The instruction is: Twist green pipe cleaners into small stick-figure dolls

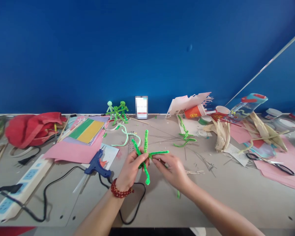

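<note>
Several bright green pipe cleaners are twisted into a branching pipe-cleaner figure (146,142), held above the front middle of the desk. My left hand (131,168), with a red bead bracelet at the wrist, pinches its centre between thumb and fingers. One limb points up, one hangs down with a curled tip, and another sticks out to the right. At the base of that right limb, the fingers of my right hand (172,168) are closed on the figure; their tips are partly hidden. Finished-looking green pipe-cleaner dolls (120,111) stand by the wall.
A blue glue gun (97,165) with a black cord lies left, near a white power strip (24,186). Loose green pipe cleaners (185,132), thin wires (205,160), scissors (270,162), paper cups (195,112) and pink paper (285,164) lie right. A phone (141,107) leans against the wall.
</note>
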Motion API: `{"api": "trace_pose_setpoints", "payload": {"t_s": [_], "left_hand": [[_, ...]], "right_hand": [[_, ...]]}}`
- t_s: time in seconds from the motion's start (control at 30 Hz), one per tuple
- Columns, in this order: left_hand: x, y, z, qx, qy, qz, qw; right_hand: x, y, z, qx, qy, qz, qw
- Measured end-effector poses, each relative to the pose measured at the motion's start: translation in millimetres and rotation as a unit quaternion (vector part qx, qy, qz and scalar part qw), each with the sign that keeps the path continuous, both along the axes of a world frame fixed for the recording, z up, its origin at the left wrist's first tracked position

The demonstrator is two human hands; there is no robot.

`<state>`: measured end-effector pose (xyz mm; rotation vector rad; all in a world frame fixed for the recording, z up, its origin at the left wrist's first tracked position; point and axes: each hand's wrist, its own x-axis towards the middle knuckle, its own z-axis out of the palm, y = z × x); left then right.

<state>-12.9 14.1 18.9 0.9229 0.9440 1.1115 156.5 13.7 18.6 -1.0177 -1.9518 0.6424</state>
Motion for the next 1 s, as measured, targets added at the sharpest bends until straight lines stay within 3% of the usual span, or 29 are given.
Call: {"api": "trace_pose_setpoints", "payload": {"t_s": [0.17, 0.3, 0.53, 0.83, 1.0], "left_hand": [[-2, -3, -2.0, 0.073, 0.108, 0.036, 0.991], [-2, -6, 0.3, 0.124, 0.199, 0.062, 0.970], [1, -6, -1.5, 0.129, 0.130, 0.024, 0.983], [-4, -5, 2.5, 0.157, 0.216, 0.025, 0.963], [0, -8, 2.3, 0.124, 0.163, 0.034, 0.978]], "right_hand": [[4, 4, 6.4, -0.076, 0.027, -0.005, 0.997], [1, 2, 1.1, -0.110, 0.076, -0.017, 0.991], [-4, 0, -1.8, -0.114, 0.100, 0.017, 0.988], [-7, 2, -4.4, -0.182, 0.158, -0.006, 0.970], [-8, 5, -0.1, -0.233, 0.198, 0.026, 0.952]]}}
